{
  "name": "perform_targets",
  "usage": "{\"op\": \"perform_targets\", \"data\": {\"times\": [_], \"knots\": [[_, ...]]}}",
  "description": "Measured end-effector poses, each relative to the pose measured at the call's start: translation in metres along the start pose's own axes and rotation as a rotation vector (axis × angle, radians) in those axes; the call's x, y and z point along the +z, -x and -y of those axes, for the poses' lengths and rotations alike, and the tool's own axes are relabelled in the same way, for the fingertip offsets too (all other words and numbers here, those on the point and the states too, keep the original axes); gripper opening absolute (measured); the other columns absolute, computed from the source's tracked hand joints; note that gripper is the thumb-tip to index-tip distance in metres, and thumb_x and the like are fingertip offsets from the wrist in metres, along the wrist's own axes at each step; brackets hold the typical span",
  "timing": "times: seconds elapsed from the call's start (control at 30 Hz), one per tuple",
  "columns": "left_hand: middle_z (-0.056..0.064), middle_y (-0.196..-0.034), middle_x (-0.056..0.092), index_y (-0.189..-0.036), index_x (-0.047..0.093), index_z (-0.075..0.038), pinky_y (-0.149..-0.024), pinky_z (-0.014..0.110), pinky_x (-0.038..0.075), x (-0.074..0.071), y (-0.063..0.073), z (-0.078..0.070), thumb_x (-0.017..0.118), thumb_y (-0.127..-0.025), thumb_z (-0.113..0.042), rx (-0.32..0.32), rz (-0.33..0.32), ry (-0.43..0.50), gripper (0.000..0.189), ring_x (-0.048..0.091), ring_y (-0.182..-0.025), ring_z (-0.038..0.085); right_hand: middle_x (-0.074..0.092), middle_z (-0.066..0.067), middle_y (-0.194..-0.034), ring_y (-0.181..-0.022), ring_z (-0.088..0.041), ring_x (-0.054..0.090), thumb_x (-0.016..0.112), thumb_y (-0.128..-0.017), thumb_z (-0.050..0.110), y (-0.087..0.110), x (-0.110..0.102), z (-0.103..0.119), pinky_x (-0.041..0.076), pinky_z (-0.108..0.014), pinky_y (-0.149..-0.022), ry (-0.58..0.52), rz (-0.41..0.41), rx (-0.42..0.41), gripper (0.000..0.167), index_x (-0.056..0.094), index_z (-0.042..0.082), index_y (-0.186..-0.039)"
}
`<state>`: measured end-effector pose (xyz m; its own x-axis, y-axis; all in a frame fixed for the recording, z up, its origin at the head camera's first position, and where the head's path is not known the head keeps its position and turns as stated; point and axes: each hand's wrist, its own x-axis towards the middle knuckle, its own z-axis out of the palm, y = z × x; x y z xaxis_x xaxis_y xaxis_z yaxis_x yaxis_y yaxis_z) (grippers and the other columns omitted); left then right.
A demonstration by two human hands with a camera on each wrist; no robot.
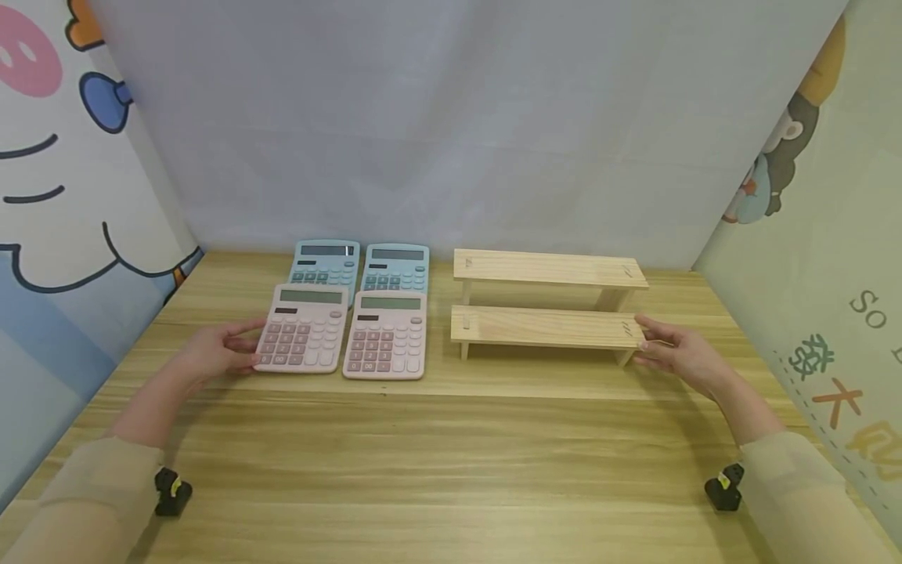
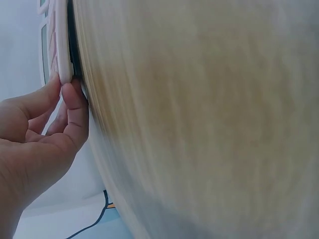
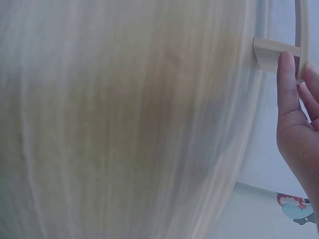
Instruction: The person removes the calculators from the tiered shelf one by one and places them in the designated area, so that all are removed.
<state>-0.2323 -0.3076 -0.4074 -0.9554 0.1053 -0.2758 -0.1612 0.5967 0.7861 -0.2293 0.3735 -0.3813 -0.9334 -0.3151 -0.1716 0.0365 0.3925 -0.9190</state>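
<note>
My left hand (image 1: pixel 220 350) pinches the lower left edge of a pink calculator (image 1: pixel 327 329), thumb on top and fingers beneath. In the left wrist view that calculator (image 2: pixel 64 45) is seen edge-on, with a dark gap under it. A second pink calculator (image 1: pixel 407 348) lies just to its right. Over at the right, my right hand (image 1: pixel 680 352) holds the right end of the lower, front wooden display riser (image 1: pixel 543 326). One finger lies against the riser's leg (image 3: pixel 269 54) in the right wrist view, with the other digits around the board's end.
Two blue calculators, one at left (image 1: pixel 327 262) and one at right (image 1: pixel 396 266), lie behind the pink ones, partly covered by them. A taller wooden riser (image 1: pixel 550 268) stands behind the front one. A pale cloth wall (image 1: pixel 451 141) borders the wooden table's (image 1: pixel 451 478) back edge.
</note>
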Motion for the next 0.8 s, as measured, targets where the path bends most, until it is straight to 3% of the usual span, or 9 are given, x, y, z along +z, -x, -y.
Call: {"op": "perform_targets", "data": {"times": [0.2, 0.43, 0.6, 0.8], "knots": [[0.032, -0.127, 0.047, -0.146, 0.03, -0.001, -0.08, 0.034, 0.054, 0.001, -0.005, -0.003, 0.066, -0.088, -0.012, 0.045, -0.006, -0.186, 0.069, 0.053, -0.11, 0.038, 0.001, -0.03, -0.153, -0.098, 0.01, 0.056, 0.049, -0.099, 0.015, 0.0, -0.002, -0.002, 0.049, -0.029, -0.094, 0.005, -0.004, 0.011, 0.066, 0.01, 0.002, -0.15], [0.032, -0.127, 0.048, -0.143, 0.034, 0.002, -0.082, 0.043, 0.053, 0.0, -0.005, -0.008, 0.065, -0.086, -0.013, 0.08, -0.014, -0.263, 0.066, 0.049, -0.114, 0.046, 0.005, -0.031, -0.152, -0.098, 0.009, 0.056, 0.05, -0.098, 0.018, -0.001, -0.002, -0.004, 0.05, -0.028, -0.093, 0.018, -0.014, 0.01, 0.067, 0.011, 0.002, -0.15], [0.032, -0.127, 0.048, -0.143, 0.034, 0.002, -0.084, 0.052, 0.049, -0.003, 0.0, -0.019, 0.061, -0.09, -0.016, 0.108, -0.038, -0.328, 0.062, 0.048, -0.112, 0.048, 0.025, -0.035, -0.139, -0.099, -0.003, 0.061, 0.051, -0.098, 0.022, -0.005, 0.0, 0.001, 0.052, -0.027, -0.09, 0.124, -0.045, 0.007, 0.067, 0.015, 0.001, -0.15], [0.029, -0.127, 0.051, -0.143, 0.035, -0.001, -0.081, 0.049, 0.049, -0.002, 0.007, -0.041, 0.054, -0.095, -0.027, 0.146, -0.102, -0.41, 0.058, 0.051, -0.109, 0.042, 0.04, -0.031, -0.13, -0.105, -0.033, 0.06, 0.049, -0.099, 0.026, 0.0, 0.007, 0.02, 0.056, -0.034, -0.085, 0.327, -0.162, 0.006, 0.063, 0.022, -0.008, -0.145]]}}
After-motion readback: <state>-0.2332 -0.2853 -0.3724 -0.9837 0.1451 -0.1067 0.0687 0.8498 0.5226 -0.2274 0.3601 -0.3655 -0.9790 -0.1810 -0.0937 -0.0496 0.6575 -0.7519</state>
